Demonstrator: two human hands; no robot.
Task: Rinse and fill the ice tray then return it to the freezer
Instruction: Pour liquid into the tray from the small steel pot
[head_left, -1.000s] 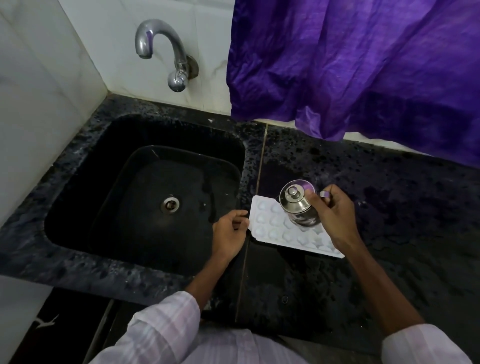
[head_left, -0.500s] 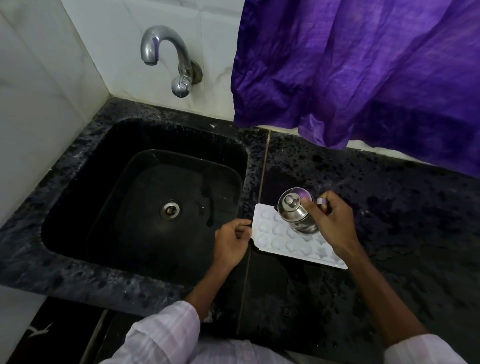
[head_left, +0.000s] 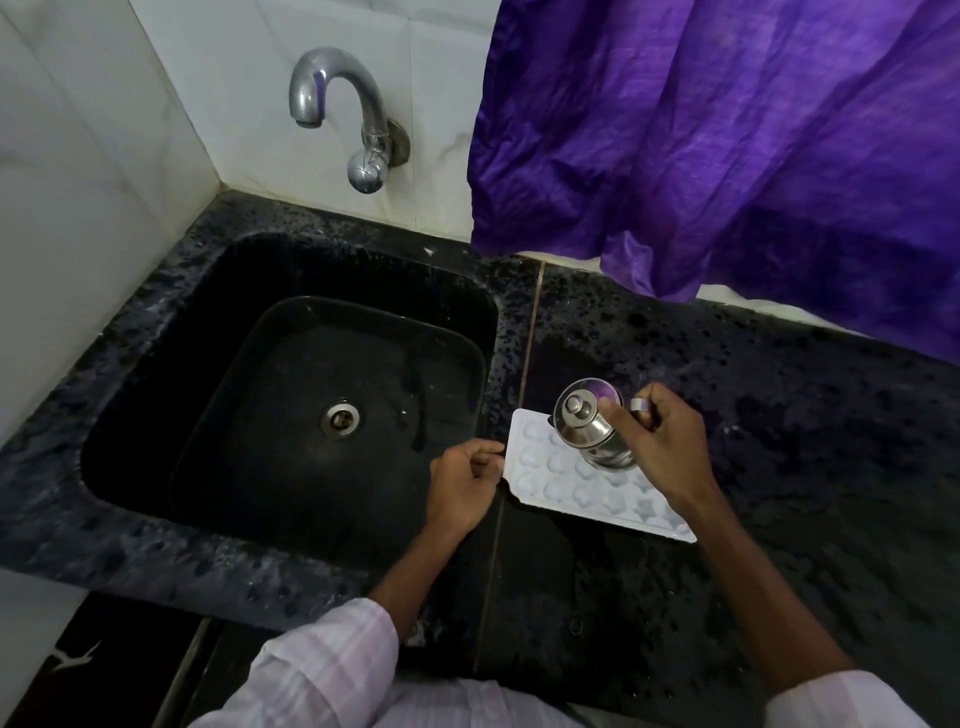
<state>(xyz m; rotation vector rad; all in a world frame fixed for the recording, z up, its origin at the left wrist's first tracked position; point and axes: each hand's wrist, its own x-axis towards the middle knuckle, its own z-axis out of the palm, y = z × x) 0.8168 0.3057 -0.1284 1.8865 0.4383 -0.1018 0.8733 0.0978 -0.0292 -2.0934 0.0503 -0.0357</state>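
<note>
Ice tray (head_left: 582, 483), white with rows of rounded cells, is laid flat on the dark speckled surface (head_left: 779, 467), just to the right of the seam that runs beside the sink, its long side slanting from upper left toward lower right. Whether the cells hold water cannot be told. Its left short edge is met by the left hand (head_left: 462, 488), whose fingers are curled with the tips at the tray's rim; whether the rim is actually pinched cannot be told. Over the tray's upper part a small steel vessel (head_left: 592, 423) with a knobbed lid is held, tilted with its lid toward 10 o'clock, and it is gripped from its right side by the right hand (head_left: 660, 447), closed around its body. A ring is seen on one finger of that hand. Both forearms are bare up to pale checked sleeves (head_left: 322, 670) at the bottom of the view. At 9 o'clock from the tray lies the black sink (head_left: 156, 415), with a metal drain (head_left: 341, 419) in the middle of its basin. At 11 o'clock, on the white tiled wall, a curved chrome tap (head_left: 337, 109) is mounted above the sink. From 12 to 2 o'clock a purple cloth (head_left: 727, 156) is hung, its lower hem falling close to the back of the surface.
</note>
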